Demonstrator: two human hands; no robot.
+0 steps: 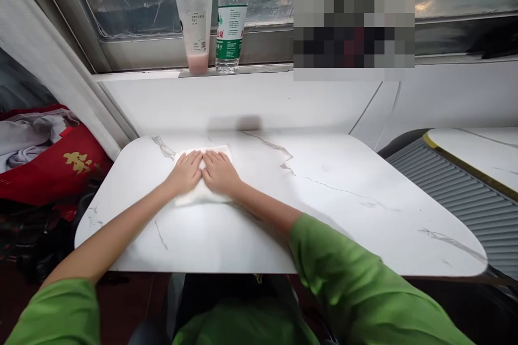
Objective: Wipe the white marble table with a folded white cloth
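Note:
A white cloth [202,193] lies spread on the white marble-patterned table [324,215], left of its middle. My left hand [185,173] rests flat on the cloth's left part, palm down, fingers pointing to the window. Beside it, my right hand [220,172] presses flat on the cloth too, with its fingers stretched out. The two hands touch or nearly touch at the thumbs and index fingers. Much of the cloth is hidden beneath them.
On the window sill stand a plastic cup [196,27] with a domed lid and some pink drink, and a clear bottle [231,27] with a green-and-white label. A red bag [81,156] holding fabric is at left. Another table [481,145] edges in at right.

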